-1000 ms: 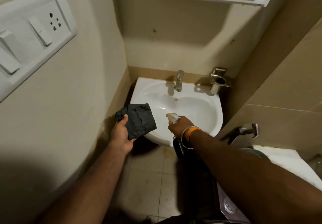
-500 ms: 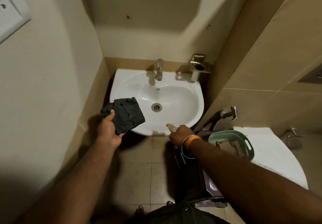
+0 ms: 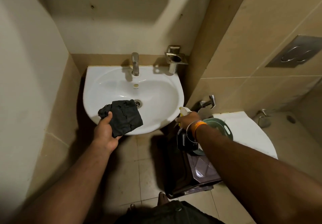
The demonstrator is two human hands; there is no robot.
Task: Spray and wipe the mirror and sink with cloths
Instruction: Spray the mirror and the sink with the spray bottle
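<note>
Your left hand (image 3: 106,133) grips a dark cloth (image 3: 124,117), thumb on top, over the front left part of the white sink (image 3: 156,93). The cloth covers part of the bowl, just beside the drain (image 3: 138,103). Your right hand (image 3: 188,120) is closed around a spray bottle (image 3: 183,110) at the sink's front right edge. The tap (image 3: 135,63) stands at the back of the sink.

Left hand (image 3: 104,133) clenched; right hand (image 3: 187,120) clenched.
</note>
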